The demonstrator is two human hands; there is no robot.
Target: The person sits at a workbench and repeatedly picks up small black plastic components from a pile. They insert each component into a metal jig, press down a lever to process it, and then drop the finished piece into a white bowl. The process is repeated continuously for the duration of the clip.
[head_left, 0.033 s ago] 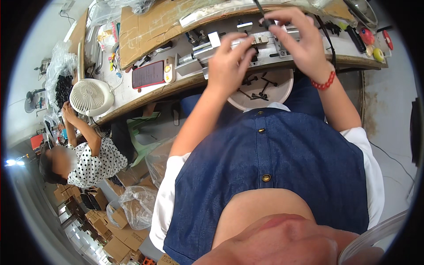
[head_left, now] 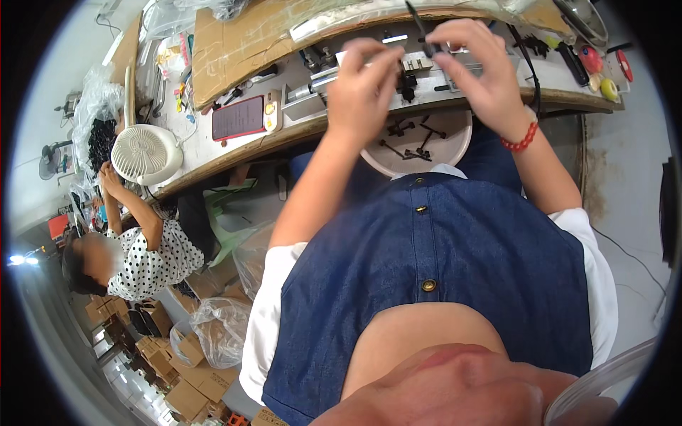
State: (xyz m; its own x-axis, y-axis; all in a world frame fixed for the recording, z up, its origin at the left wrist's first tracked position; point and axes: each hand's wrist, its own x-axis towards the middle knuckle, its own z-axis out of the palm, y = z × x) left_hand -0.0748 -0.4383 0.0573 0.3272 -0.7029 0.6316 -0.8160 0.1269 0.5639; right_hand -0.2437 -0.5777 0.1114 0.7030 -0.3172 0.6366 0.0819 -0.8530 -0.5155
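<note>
My right hand pinches a slim black rod between thumb and fingers, its upper end pointing away from me. My left hand is over the metal fixture on the bench, its thumb and fingertips drawn together. Whatever sits between those fingertips, if anything, is too small to make out. Beside them, on the fixture, is a small black part next to a pale metal block. Below, at the bench edge, a pale bowl holds several black rods with wider heads.
Left of the fixture lie a phone with a red edge and a white fan. Cardboard covers the back of the bench. A black cable hangs at the right. Another person works farther left.
My left hand has shifted slightly left and its fingertips have closed together, uncovering the black part on the fixture. The rod in my right hand has moved a little left and down.
</note>
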